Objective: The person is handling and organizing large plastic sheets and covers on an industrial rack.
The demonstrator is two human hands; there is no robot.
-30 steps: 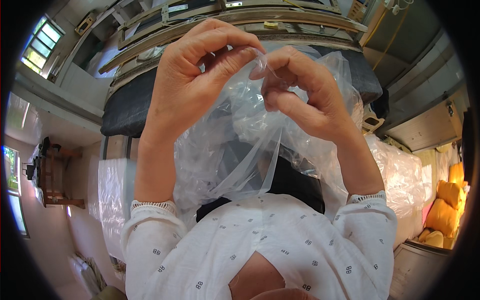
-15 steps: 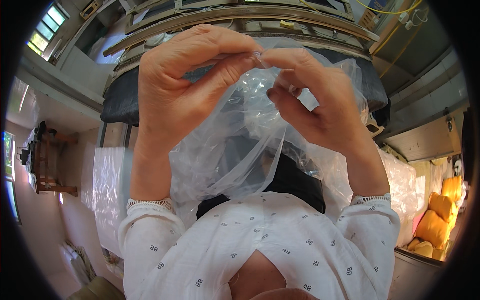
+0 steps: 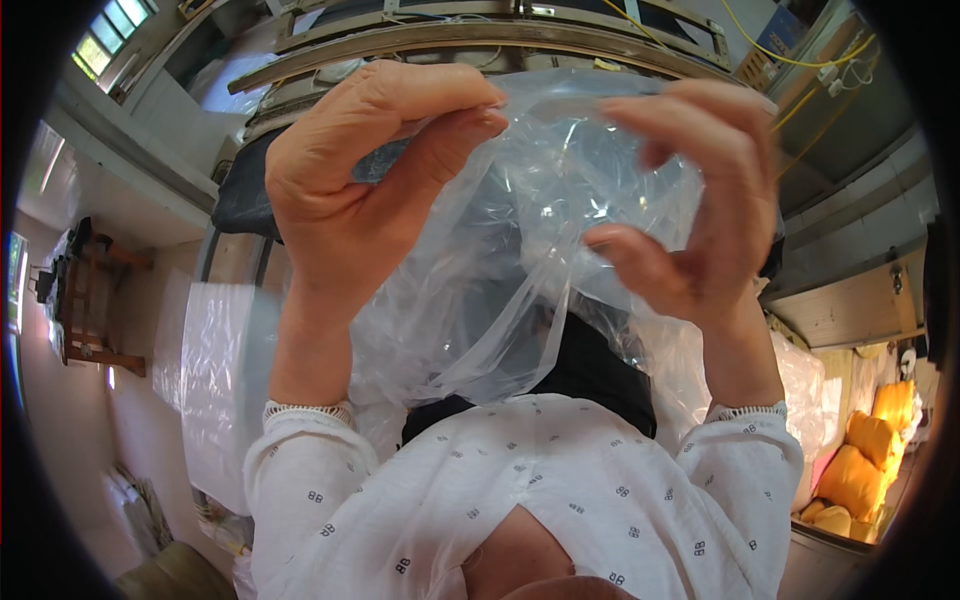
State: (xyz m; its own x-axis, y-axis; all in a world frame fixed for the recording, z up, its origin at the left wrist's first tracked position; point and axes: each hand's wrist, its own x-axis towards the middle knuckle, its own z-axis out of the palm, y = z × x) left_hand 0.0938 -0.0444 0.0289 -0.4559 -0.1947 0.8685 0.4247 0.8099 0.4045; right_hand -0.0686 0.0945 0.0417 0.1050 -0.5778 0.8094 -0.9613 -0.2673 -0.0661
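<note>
Two hands in view, both the wearer's. Fingers first: on the left hand [image 3: 340, 190] we log thumb and forefinger, two tips pressed together, pinching a sliver of clear plastic film [image 3: 560, 190]. The right hand [image 3: 715, 190] is blurred; we note its fingers spread, thumb well apart from the rest, nothing gripped between them; whether they brush the film behind, we cannot tell. The film lies below and between both hands, crumpled and glossy, spilling over the lap; its layers we cannot count. Under it, one black garment [image 3: 600, 375]. One white shirt [image 3: 540, 460], small dark motifs, two cuffs with openwork trim. Beyond the hands, we count one dark cover [image 3: 245, 190] and one long wooden rail [image 3: 450, 48] crossing the top, with one small yellow block [image 3: 606, 64] beside it. Two pale plastic stacks: one at left [image 3: 222, 390], one at right [image 3: 800, 385], behind the right forearm. Farther out, one wooden stand [image 3: 90, 345] at left, two windows [image 3: 112, 38] on that side, and at least three yellow-orange bundles [image 3: 848, 475] at far right.
</note>
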